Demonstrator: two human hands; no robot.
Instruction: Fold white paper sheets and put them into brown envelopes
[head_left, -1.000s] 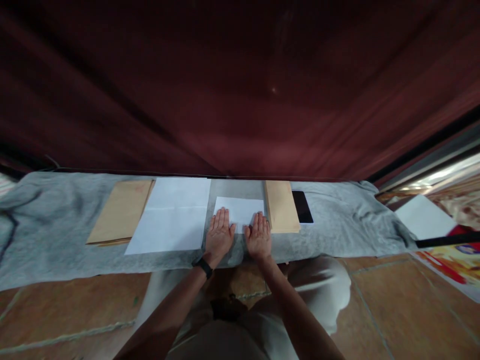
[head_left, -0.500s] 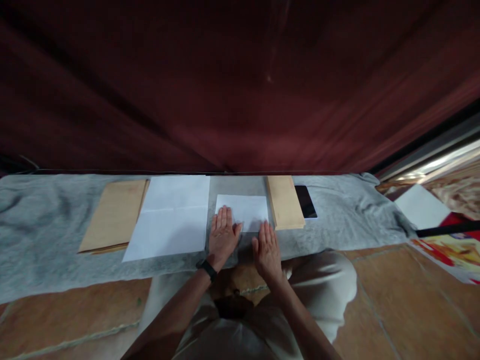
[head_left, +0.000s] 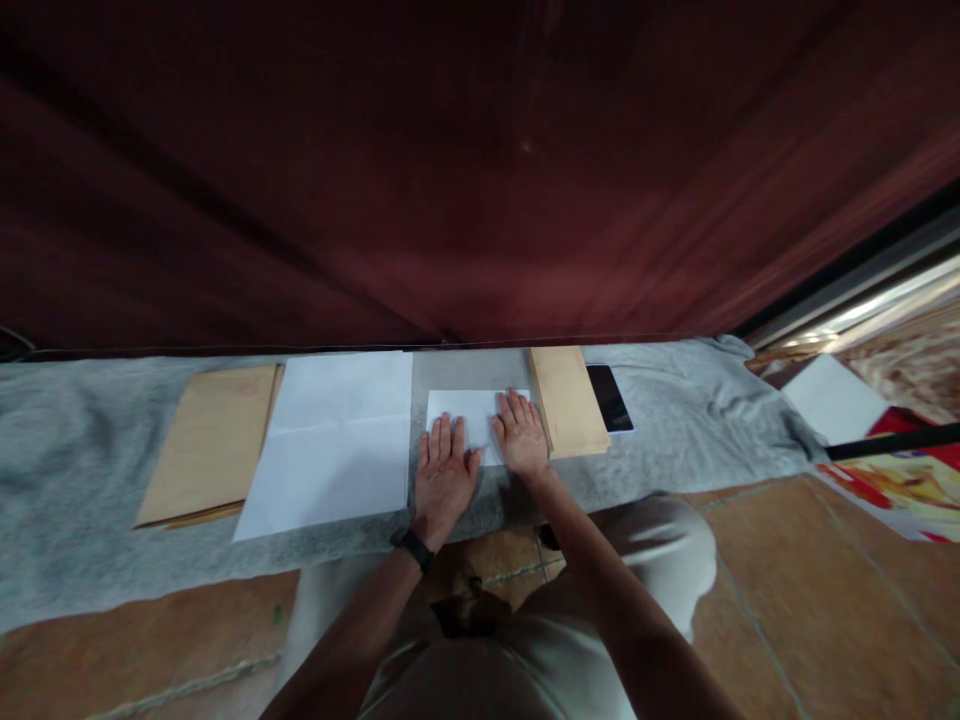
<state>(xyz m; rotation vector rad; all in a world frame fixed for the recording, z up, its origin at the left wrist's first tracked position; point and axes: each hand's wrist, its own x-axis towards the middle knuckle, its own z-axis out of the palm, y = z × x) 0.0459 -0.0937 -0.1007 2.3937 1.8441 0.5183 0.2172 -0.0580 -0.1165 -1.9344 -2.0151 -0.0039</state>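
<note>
Head view: left hand (head_left: 444,478) and right hand (head_left: 520,437) rest, fingers (head_left: 443,436) released, on folded paper (head_left: 466,405) between sheet (head_left: 330,440) and envelopes (head_left: 568,400).

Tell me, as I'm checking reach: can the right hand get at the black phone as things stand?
Probably yes: the right hand rests on the small white paper, and only the low tan stack lies between it and the uncovered phone.
</note>
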